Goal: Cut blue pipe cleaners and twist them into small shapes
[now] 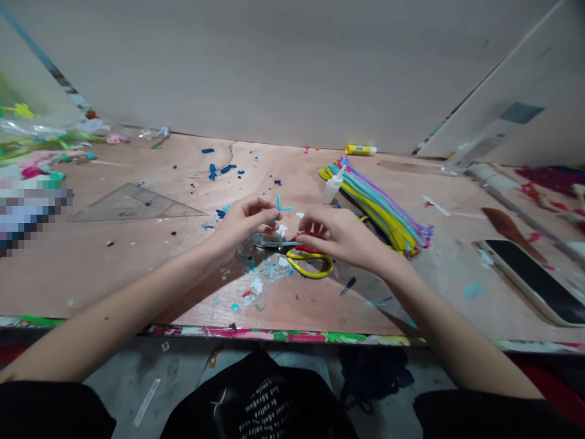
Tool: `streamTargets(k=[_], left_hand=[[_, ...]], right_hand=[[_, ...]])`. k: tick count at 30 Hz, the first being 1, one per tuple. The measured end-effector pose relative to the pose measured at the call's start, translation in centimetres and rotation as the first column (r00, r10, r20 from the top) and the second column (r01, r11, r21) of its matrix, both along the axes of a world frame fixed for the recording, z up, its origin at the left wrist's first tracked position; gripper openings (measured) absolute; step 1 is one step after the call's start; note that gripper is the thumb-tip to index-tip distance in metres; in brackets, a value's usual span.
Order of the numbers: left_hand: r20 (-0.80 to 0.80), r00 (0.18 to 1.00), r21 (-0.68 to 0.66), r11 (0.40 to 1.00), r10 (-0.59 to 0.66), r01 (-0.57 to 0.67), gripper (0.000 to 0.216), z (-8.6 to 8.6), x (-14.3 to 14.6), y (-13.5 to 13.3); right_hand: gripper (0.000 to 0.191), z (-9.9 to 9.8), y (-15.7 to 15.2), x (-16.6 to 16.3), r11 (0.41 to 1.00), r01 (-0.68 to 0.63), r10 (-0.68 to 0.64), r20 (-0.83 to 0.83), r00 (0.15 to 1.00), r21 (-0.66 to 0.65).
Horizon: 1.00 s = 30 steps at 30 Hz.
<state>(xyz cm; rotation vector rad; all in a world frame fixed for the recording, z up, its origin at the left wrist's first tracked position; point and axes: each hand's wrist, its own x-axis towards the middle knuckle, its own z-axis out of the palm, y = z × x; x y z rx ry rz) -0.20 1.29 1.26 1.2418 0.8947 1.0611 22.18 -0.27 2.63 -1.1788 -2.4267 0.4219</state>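
A plastic set square [137, 204] lies flat at the left of the table [82, 280], apparently set aside from the work. The left hand [244, 222] is half closed, its fingertips seeming to pinch a blue scrap [278, 205] above the scissors [311, 263], which lie among cut bits [256, 285], within reach of both hands. The right hand [340, 236] curves down beside the scissors, fingers bent; whether it grips anything, I cannot tell. Further right, a glue bottle [333, 186] sits handily by the bundled pipe cleaners [379, 210], while a phone [532, 281] lies well away from the scraps.
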Motion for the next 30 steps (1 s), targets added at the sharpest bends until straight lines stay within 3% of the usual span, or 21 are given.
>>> streamTargets(k=[3, 9, 13, 15, 19, 24, 27, 30], left_hand=[[0.020, 0.994, 0.046, 0.993, 0.110, -0.111, 0.009, 0.2, -0.2, 0.3], [0.021, 0.966, 0.167, 0.951, 0.259, -0.259, 0.006, 0.2, -0.6, 0.8], [0.034, 0.941, 0.210, 0.919, 0.336, -0.335, 0.006, 0.1, -0.8, 1.2], [0.038, 0.937, 0.208, 0.915, 0.347, -0.347, 0.006, 0.1, -1.0, 1.3], [0.038, 0.932, 0.223, 0.906, 0.361, -0.360, 0.006, 0.1, -1.1, 1.4], [0.009, 0.947, 0.220, 0.923, 0.321, -0.315, 0.006, 0.0, -1.2, 1.5], [-0.026, 0.952, 0.230, 0.929, 0.304, -0.290, 0.004, -0.3, -1.1, 1.7], [-0.059, 0.951, 0.258, 0.925, 0.302, -0.278, 0.002, -0.4, -1.2, 1.8]], right_hand=[[0.021, -0.1, 0.2, 1.2, 0.997, -0.019, 0.037, 0.268, 0.963, -0.070], [0.011, -0.7, 0.0, 0.7, 0.991, -0.127, 0.132, 0.257, 0.957, -0.039], [0.011, -0.9, 0.3, 0.5, 0.997, -0.074, 0.063, 0.339, 0.939, 0.019], [0.014, -1.1, 0.8, 0.8, 0.999, -0.005, -0.005, 0.277, 0.961, 0.038], [0.026, -1.7, 2.2, 1.7, 0.990, 0.136, -0.137, -0.043, 0.990, -0.034], [0.042, -3.0, 3.3, 1.6, 0.977, 0.115, -0.183, -0.439, 0.880, -0.177], [0.043, -3.2, 3.0, 0.8, 0.971, 0.062, -0.179, -0.539, 0.823, -0.229], [0.053, -2.8, 2.2, 0.1, 0.969, 0.069, -0.186, -0.512, 0.839, -0.238]])
